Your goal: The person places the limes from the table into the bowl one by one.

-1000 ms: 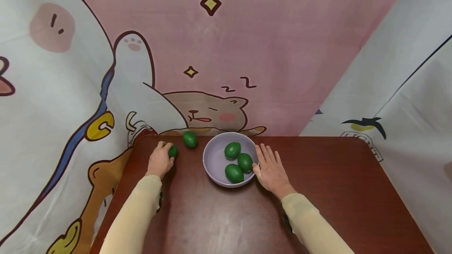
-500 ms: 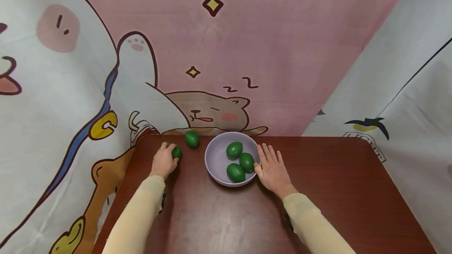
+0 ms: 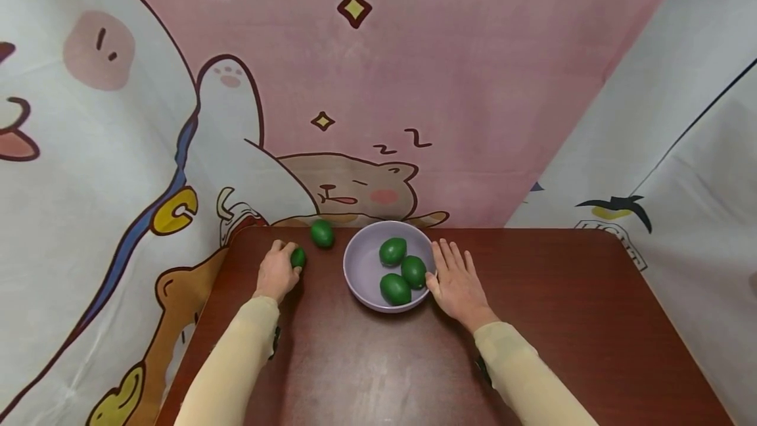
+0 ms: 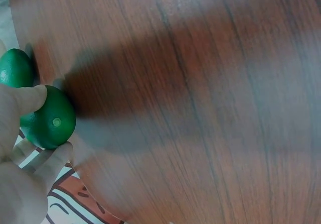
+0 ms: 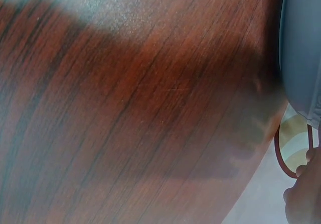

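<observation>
My left hand (image 3: 276, 273) grips a dark green lime (image 4: 52, 123) near the table's back left corner. In the left wrist view the thumb lies over its upper side and fingers come round from below. A second lime (image 3: 322, 233) sits at the back edge, just beyond that hand. To the right stands a pale purple bowl (image 3: 362, 275) with three limes inside, one of them (image 3: 395, 289) nearest the front. My right hand (image 3: 458, 288) lies flat at the bowl's right side, fingers straight, thumb at the rim. Only part of it shows in the right wrist view.
The dark reddish-brown wooden table (image 3: 378, 360) reaches back to a printed cloth (image 3: 473, 84) with cartoon animals. Cloth also hangs along the left and right sides.
The left hand has shifted slightly to the right with the lime in its grip. The right hand stays beside the bowl, and the bowl's limes keep their places.
</observation>
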Motion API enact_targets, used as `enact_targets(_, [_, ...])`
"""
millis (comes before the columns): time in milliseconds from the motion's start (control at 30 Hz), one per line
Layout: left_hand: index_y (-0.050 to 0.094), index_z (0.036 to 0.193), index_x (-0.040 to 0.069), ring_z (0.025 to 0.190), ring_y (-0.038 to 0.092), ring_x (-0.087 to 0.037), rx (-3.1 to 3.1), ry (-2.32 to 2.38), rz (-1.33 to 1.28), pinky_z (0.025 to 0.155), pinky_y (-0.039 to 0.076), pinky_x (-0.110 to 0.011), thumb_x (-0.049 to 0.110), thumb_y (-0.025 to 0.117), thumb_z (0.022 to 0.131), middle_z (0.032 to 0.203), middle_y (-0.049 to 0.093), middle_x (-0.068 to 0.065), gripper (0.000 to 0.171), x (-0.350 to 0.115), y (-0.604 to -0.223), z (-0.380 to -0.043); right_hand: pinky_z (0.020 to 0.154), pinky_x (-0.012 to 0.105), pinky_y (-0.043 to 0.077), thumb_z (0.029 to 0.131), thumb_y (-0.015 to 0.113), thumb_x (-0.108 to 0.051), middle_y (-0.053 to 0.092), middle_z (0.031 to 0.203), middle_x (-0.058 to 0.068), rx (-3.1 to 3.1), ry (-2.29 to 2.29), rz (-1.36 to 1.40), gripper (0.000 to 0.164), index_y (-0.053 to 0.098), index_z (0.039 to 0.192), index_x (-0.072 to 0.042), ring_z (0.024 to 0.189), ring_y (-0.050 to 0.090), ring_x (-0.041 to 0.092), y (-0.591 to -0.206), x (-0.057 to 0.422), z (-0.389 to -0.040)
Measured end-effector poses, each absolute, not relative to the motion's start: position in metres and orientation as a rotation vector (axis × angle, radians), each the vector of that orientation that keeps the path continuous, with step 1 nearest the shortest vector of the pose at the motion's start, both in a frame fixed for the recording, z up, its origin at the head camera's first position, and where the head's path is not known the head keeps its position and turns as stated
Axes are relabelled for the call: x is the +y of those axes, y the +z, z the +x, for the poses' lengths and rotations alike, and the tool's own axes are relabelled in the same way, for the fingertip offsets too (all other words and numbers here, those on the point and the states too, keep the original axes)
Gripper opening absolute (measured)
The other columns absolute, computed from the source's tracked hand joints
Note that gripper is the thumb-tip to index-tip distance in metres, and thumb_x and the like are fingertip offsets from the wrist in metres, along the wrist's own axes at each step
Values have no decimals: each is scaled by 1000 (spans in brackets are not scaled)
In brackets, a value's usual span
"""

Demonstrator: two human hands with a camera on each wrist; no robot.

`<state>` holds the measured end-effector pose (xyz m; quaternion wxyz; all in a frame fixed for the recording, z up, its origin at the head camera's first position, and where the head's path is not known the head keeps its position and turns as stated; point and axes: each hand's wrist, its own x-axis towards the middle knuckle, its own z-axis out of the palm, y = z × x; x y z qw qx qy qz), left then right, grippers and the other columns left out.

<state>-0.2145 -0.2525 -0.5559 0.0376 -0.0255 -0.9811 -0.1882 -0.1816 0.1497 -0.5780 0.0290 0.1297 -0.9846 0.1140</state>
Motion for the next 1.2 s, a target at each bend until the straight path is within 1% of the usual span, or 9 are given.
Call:
enact_targets(200, [61, 122, 6, 101, 58, -40, -2996, -597, -73, 86, 49, -56, 12, 76, 80, 122, 49, -20, 46, -251, -558, -214, 117, 56, 9, 99, 36, -44, 19, 160, 16, -3025, 354, 412, 70, 16, 156, -9, 147, 16, 36, -578, 150, -182])
enact_targets(433, [61, 122, 8, 101, 59, -38, -3009, -611, -73, 85, 49, -56, 14, 76, 80, 122, 49, -18, 45, -251, -561, -213, 118, 55, 7, 99, 35, -44, 15, 162, 15, -3053, 364, 404, 70, 14, 157, -11, 149, 10, 34, -577, 151, -182])
enact_targets(567, [61, 123, 7, 103, 58, -39, -3027, -610, -71, 87, 49, -56, 14, 76, 81, 124, 49, -19, 45, -248, -558, -211, 118, 55, 7, 99, 35, -44, 14, 162, 15, -3056, 360, 406, 70, 13, 157, -11, 149, 11, 34, -577, 151, -182])
enact_targets(800, [61, 123, 7, 108, 55, -41, -3052, -614, -75, 89, 48, -56, 14, 76, 80, 127, 50, -21, 46, -245, -557, -208, 118, 56, 8, 99, 35, -44, 17, 161, 16, -3040, 361, 409, 69, 15, 156, -11, 149, 12, 34, -577, 151, -182])
enact_targets(1033, [61, 123, 6, 114, 54, -43, -3067, -600, -102, 91, 48, -56, 13, 77, 80, 130, 53, -22, 46, -243, -556, -206, 116, 58, 10, 99, 36, -43, 19, 160, 17, -3015, 359, 420, 69, 19, 155, -8, 147, 16, 37, -577, 151, -182])
enact_targets(1200, [60, 124, 6, 114, 54, -43, -3089, -582, -123, 88, 49, -55, 12, 79, 78, 130, 54, -24, 50, -239, -554, -203, 117, 56, 10, 98, 37, -43, 19, 160, 16, -3022, 361, 406, 69, 21, 155, -9, 148, 13, 34, -575, 150, -181])
